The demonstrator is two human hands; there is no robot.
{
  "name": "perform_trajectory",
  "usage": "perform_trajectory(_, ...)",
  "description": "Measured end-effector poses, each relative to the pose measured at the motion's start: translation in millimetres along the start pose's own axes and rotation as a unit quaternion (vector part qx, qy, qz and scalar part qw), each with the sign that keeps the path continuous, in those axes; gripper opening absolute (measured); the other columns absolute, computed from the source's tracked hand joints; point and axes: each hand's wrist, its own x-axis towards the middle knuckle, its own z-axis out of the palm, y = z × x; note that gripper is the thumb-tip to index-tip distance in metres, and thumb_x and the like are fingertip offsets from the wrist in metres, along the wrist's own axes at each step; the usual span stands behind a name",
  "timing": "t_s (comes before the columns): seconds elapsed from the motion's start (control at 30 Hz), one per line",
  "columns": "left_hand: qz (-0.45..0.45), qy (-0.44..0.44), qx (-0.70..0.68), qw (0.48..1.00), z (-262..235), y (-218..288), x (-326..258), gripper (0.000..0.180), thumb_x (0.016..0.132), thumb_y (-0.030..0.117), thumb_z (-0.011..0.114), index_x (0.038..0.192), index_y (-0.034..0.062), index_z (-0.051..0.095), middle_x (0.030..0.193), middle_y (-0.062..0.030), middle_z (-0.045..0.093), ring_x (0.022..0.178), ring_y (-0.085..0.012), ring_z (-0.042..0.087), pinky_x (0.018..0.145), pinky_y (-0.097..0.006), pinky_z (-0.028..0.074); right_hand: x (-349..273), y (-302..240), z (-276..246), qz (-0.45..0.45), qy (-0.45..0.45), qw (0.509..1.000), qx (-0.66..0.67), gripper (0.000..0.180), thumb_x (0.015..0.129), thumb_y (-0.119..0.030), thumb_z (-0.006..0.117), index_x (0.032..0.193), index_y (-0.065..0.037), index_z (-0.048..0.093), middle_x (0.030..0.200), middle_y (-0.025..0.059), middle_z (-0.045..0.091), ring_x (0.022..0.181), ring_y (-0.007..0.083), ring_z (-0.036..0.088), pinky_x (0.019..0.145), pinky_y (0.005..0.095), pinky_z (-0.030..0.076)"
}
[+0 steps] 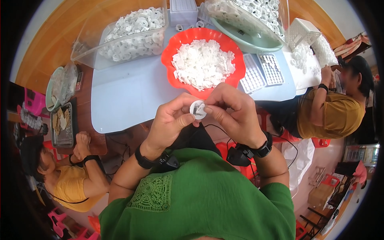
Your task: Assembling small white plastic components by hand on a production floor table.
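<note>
Between my hands, just in front of the table edge, is a small round white plastic part (197, 110) with a dark slot and a raised piece on its face. My left hand (170, 120) pinches its left rim between thumb and fingers. My right hand (236, 114) has thumb and forefinger pressed together at its right side, over its face; whether a small piece sits in that pinch is hidden. Right behind my hands stands a red scalloped bowl (170, 66) heaped with small flat white plastic pieces (203, 62).
A clear bin (86, 48) of round white parts stands back left. Back right are a green basin (240, 40) and two white trays (253, 74) of small round items on the blue tabletop (124, 100). Co-workers sit left (74, 180) and right (332, 112).
</note>
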Motion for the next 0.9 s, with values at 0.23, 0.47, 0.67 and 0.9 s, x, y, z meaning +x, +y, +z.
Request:
perform_trajectory(0.23, 0.024, -0.007, 0.027, 0.999, 5, 1, -3, 0.041, 0.087, 0.026, 0.066, 0.113, -0.0049, 0.058, 0.108, -0.0114, 0.055, 0.081, -0.0146, 0.057, 0.067, -0.026, 0.050, -3, -5, 0, -0.061, -0.010, 0.996, -0.058, 0.013, 0.074, 0.006, 0.065, 0.080, -0.001, 0.056, 0.073, 0.0106, 0.056, 0.064, 0.0265, 0.060, 0.055, 0.0328, 0.045)
perform_trajectory(0.47, 0.016, -0.022, 0.023, 0.999, 6, 4, -4, 0.040, 0.088, 0.022, 0.064, 0.117, -0.0056, 0.058, 0.111, -0.0127, 0.055, 0.079, -0.0150, 0.057, 0.068, -0.026, 0.050, -3, -3, -3, -0.097, -0.026, 0.991, -0.083, 0.015, 0.072, 0.007, 0.066, 0.079, -0.002, 0.056, 0.074, 0.0104, 0.055, 0.062, 0.0266, 0.059, 0.053, 0.0323, 0.045)
perform_trajectory(0.67, 0.043, -0.010, 0.069, 0.997, 5, 4, -2, 0.037, 0.091, 0.015, 0.061, 0.122, -0.0038, 0.056, 0.114, -0.0129, 0.054, 0.085, -0.0152, 0.056, 0.071, -0.027, 0.049, -11, 0, 10, -0.023, 0.073, 0.996, -0.045, 0.018, 0.074, 0.006, 0.070, 0.084, -0.002, 0.058, 0.074, 0.0064, 0.057, 0.057, 0.0140, 0.058, 0.050, 0.0274, 0.046)
perform_trajectory(0.9, 0.041, -0.004, 0.056, 0.998, 10, 5, -3, 0.033, 0.091, 0.003, 0.055, 0.124, -0.0025, 0.056, 0.111, -0.0088, 0.053, 0.088, -0.0139, 0.057, 0.078, -0.025, 0.049, -19, 9, 29, -0.049, 0.149, 0.988, 0.006, 0.020, 0.075, 0.005, 0.070, 0.090, -0.001, 0.058, 0.077, 0.0071, 0.058, 0.059, 0.0122, 0.058, 0.050, 0.0259, 0.047)
